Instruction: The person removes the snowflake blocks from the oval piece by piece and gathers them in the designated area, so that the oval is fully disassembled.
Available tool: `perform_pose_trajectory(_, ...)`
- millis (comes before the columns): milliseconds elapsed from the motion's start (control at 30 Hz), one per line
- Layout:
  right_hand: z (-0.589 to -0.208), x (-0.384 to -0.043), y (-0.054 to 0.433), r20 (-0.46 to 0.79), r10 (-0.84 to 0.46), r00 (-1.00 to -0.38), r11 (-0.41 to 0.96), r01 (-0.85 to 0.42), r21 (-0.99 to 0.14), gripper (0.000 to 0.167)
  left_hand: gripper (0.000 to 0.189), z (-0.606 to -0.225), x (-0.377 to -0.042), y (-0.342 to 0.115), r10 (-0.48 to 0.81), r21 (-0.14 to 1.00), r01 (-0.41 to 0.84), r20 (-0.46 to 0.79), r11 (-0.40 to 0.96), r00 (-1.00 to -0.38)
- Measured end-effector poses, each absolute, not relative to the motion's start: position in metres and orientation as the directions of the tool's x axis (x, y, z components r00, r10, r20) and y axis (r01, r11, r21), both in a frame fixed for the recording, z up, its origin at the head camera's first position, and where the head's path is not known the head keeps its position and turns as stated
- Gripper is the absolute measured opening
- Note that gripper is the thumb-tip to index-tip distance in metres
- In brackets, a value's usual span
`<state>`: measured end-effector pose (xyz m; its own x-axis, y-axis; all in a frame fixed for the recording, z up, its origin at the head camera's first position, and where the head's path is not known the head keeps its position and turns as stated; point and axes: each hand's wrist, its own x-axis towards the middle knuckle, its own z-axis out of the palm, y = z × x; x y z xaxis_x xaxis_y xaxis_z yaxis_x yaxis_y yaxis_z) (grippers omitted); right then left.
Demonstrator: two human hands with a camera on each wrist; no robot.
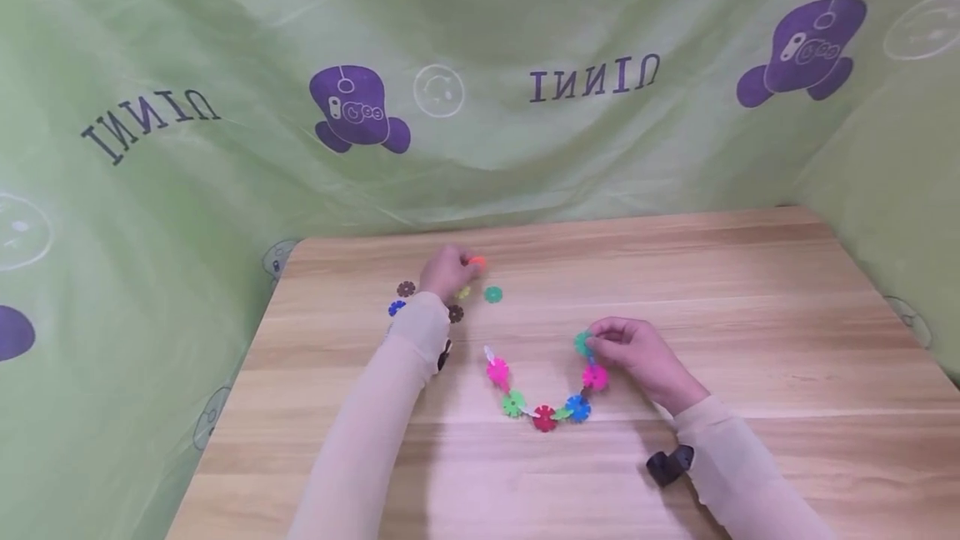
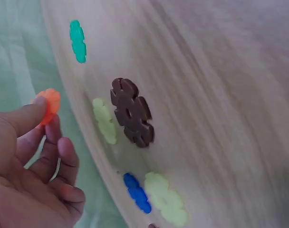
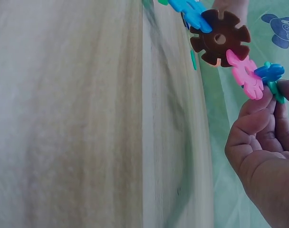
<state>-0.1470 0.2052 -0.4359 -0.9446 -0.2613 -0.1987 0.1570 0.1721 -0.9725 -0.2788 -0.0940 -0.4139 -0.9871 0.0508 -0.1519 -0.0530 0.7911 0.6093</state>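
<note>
My left hand pinches an orange notched disc between thumb and finger, above the loose discs at the far left of the table. The right hand grips a teal disc at the right end of a chain of interlocked snowflake discs. That chain hangs in a U; a red disc is at its bottom and a pink disc near its left end. In the right wrist view, brown, pink and blue discs join up to the held end.
Loose discs lie around the left hand: a teal one, a dark blue one, brown ones and pale yellow-green ones. The wooden table meets a green printed curtain at its back and sides.
</note>
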Motion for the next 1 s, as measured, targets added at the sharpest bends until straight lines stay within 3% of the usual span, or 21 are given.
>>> perform_pose_trajectory(333, -0.443, -0.147, 0.196, -0.202, -0.277, -0.939, 0.217, 0.143, -0.965, 0.029, 0.028, -0.427, -0.278, -0.111, -0.054, 0.481, -0.135, -0.178, 0.866, -0.983)
perform_pose_trajectory(467, -0.443, -0.147, 0.197, -0.197, -0.272, -0.942, 0.224, 0.137, -0.965, 0.031, 0.032, -0.429, -0.275, -0.113, -0.072, 0.543, -0.143, -0.15, 0.828, -0.986)
perform_pose_trajectory(600, -0.443, -0.149, 0.199, -0.183, -0.259, -0.948, 0.221, 0.126, -0.967, 0.032, 0.032, -0.423, -0.266, -0.107, -0.004, 0.732, -0.164, -0.215, 0.662, -0.977)
perform_pose_trajectory(733, -0.443, -0.152, 0.204, -0.186, -0.25, -0.95, 0.187, 0.141, -0.972, 0.036, 0.035, -0.412, -0.247, -0.093, 0.201, 0.883, -0.21, -0.316, 0.419, -0.927)
perform_pose_trajectory(867, -0.441, -0.152, 0.206, -0.204, -0.259, -0.944, 0.11, 0.181, -0.977, 0.037, 0.038, -0.409, -0.223, -0.071, 0.414, 0.927, -0.329, -0.375, 0.181, -0.829)
perform_pose_trajectory(1000, -0.442, -0.152, 0.203, -0.205, -0.267, -0.942, 0.065, 0.194, -0.979, 0.035, 0.037, -0.412, -0.203, -0.049, 0.48, 0.908, -0.413, -0.395, 0.075, -0.783)
